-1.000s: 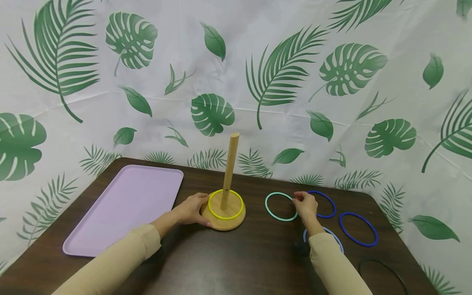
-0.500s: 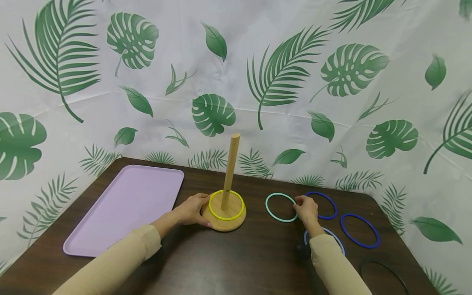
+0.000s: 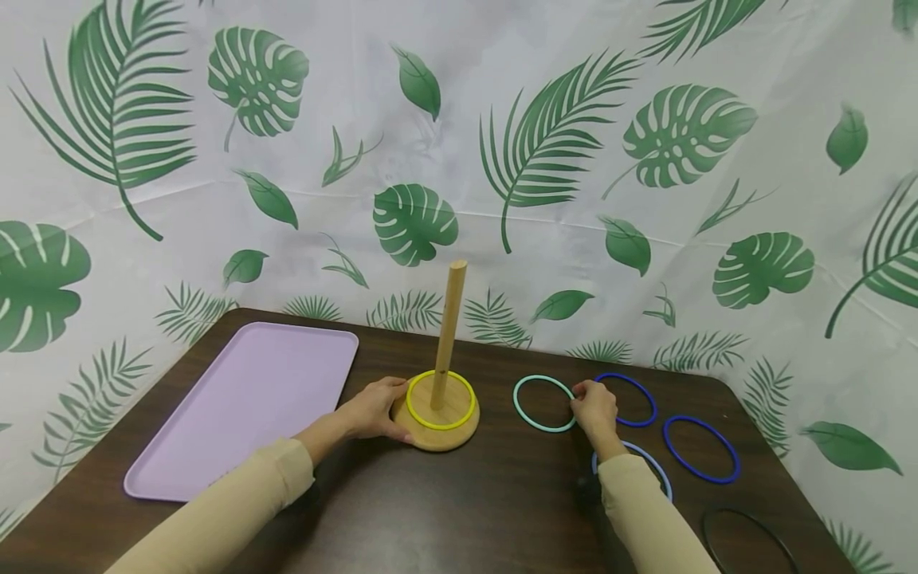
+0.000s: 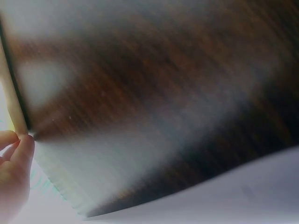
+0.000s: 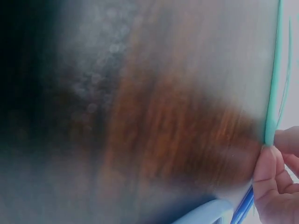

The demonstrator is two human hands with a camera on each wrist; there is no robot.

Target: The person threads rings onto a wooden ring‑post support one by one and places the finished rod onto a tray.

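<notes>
Mint ring (image 5: 272, 98): pinched by right hand (image 3: 597, 406); could be dropped through a slack pinch. Wooden base (image 3: 439, 440): gripped by left hand (image 3: 374, 406); could be tipped if jerked.

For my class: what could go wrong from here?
The right hand pinches the mint-green ring at one side, so it might slip. The right sleeve passes over the light blue ring and could drag it. Carried left, the held ring might bump the wooden peg, though the left hand grips its base.

Plain beige sleeves (image 3: 222, 506) end in slightly rumpled cuffs (image 3: 292, 462), leaving the hands (image 3: 369, 410) bare.
</notes>
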